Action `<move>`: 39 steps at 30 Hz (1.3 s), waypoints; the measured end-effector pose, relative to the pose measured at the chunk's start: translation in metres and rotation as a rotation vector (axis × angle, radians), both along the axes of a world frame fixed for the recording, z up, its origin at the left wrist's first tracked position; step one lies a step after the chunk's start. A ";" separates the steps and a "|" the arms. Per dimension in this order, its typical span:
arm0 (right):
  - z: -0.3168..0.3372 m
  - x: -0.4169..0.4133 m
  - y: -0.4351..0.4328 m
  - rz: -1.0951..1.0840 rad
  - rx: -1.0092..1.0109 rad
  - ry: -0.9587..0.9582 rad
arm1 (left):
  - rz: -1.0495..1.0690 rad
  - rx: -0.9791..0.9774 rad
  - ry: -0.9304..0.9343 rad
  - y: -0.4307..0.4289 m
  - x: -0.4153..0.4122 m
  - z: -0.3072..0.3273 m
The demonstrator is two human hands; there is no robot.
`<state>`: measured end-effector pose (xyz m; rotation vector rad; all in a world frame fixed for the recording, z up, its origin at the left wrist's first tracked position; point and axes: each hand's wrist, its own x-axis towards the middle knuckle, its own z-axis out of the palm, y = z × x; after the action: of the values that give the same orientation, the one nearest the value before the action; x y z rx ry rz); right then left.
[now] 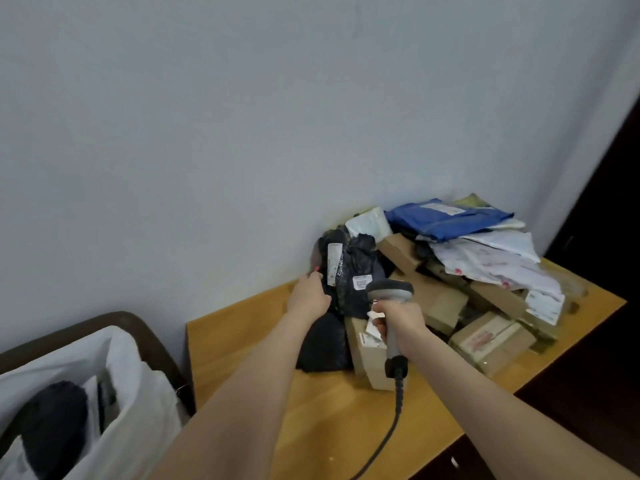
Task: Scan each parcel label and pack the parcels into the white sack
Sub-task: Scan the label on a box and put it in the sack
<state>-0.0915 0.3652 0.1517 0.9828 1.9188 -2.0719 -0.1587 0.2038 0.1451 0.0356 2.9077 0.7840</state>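
Mid-scan, our left hand (pixel 308 299) gripped the black parcel (pixel 353 265) on the counter (pixel 249 344) while our right hand (pixel 398 318), just beside it, clasped the scanner (pixel 389 289) pointed toward its label (pixel 360 283). Next, we judged, came a clean read, then the white sack (pixel 145 393), low to that left hand's left.

- We take this for a parcel-sorting corner of a plain room
- We see labelled parcels (pixel 450 271) heaped on a wooden worktop (pixel 242 341) against a bare pale wall (pixel 207 133)
- We see a corded barcode scanner (pixel 391 306), and a white sack (pixel 138 393) beside the worktop
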 end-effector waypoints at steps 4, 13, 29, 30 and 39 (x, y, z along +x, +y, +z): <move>0.003 -0.018 0.073 -0.004 0.019 0.000 | -0.005 0.014 0.005 0.072 -0.019 -0.002; 0.004 -0.079 0.165 0.013 0.110 -0.001 | 0.018 0.036 -0.049 0.154 -0.066 -0.016; -0.027 -0.211 0.218 -0.073 0.011 0.016 | 0.434 0.713 -0.418 0.217 -0.206 -0.085; -0.029 -0.215 0.220 -0.080 -0.028 0.015 | 0.472 0.767 -0.450 0.221 -0.209 -0.089; -0.029 -0.228 0.239 -0.060 -0.005 0.051 | 0.538 0.689 -0.220 0.227 -0.219 -0.074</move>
<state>-0.3194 0.6037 0.1228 1.0079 1.9308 -2.1540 -0.3775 0.4305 0.0708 -0.7318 2.3106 1.7038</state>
